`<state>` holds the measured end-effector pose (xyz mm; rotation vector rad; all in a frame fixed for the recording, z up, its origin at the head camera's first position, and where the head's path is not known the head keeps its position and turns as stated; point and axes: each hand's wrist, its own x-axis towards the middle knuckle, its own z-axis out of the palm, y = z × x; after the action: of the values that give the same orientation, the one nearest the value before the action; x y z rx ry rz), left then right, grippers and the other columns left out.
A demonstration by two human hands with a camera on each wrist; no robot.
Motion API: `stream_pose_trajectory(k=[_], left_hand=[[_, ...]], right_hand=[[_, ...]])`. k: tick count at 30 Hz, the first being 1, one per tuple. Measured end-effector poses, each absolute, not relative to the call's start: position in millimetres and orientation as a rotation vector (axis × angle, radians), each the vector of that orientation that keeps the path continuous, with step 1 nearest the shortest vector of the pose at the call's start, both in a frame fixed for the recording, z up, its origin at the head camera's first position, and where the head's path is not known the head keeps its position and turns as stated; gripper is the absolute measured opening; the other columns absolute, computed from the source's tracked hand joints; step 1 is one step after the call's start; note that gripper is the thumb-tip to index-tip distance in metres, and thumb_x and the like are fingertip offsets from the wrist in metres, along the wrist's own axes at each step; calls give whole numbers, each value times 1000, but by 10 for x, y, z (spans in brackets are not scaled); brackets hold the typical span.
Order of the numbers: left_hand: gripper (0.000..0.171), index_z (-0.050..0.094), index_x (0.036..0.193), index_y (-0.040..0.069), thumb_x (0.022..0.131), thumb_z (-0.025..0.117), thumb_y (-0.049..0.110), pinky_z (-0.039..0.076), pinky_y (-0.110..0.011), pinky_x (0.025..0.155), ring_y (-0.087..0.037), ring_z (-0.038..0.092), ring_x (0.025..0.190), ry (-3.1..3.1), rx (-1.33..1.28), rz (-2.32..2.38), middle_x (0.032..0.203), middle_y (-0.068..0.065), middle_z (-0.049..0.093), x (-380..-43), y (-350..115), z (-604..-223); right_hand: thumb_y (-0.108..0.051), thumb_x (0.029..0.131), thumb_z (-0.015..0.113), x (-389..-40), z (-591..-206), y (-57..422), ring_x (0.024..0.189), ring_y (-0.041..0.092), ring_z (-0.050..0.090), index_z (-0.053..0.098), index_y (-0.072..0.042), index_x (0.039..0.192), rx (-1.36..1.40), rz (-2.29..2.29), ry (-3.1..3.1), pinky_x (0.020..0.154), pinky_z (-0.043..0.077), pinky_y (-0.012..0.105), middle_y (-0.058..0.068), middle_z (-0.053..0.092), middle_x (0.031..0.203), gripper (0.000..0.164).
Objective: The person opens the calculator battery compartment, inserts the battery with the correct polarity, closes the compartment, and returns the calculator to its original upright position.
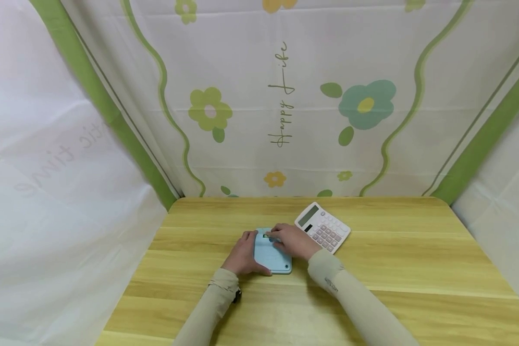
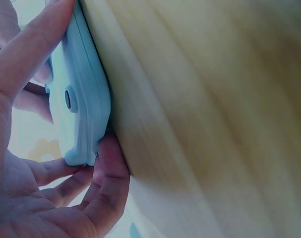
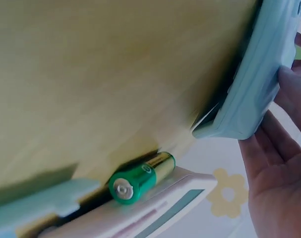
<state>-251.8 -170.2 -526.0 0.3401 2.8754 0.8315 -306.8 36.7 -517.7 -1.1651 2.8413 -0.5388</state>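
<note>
A light blue calculator (image 1: 273, 257) lies face down on the wooden table, its back up. My left hand (image 1: 244, 257) grips its left side, thumb along the near edge and fingers at the far corner; the left wrist view shows fingertips tucked against its end. My right hand (image 1: 291, 240) bends over the calculator's back, with fingertips at a small green-and-gold strip, seemingly a battery (image 1: 266, 236), in its far part. I cannot tell whether thumb and finger pinch it. Another green-and-gold battery (image 3: 140, 178) lies beside the right forearm, hidden in the head view.
A pale pink calculator (image 1: 324, 228) lies face up at a slant right of the blue one, partly behind the right hand. Close to the loose battery is a light blue flat piece (image 3: 46, 203). A flowered curtain (image 1: 285, 120) hangs behind the table's far edge.
</note>
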Motion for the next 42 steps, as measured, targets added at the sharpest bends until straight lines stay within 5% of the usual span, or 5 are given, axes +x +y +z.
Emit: stream_pose_trajectory(k=[29, 42], left_hand=[[132, 30, 160, 2, 58, 102, 46, 46, -50, 114, -35, 50, 133, 2855, 294, 868, 156, -20, 41, -2539, -1693, -5280], [132, 31, 160, 1, 58, 102, 46, 45, -51, 115, -37, 49, 135, 2863, 295, 859, 156, -22, 41, -2528, -1704, -5272]], right_hand=[[-12, 90, 81, -3023, -5049, 872, 109, 23, 69, 78, -8, 119, -1174, -582, 2916, 95, 58, 39, 6, 71, 119, 30], [-7, 86, 84, -2885, -5043, 1279, 72, 6, 54, 81, -9, 96, -1128, -610, 2948, 65, 50, 24, -2, 68, 84, 10]])
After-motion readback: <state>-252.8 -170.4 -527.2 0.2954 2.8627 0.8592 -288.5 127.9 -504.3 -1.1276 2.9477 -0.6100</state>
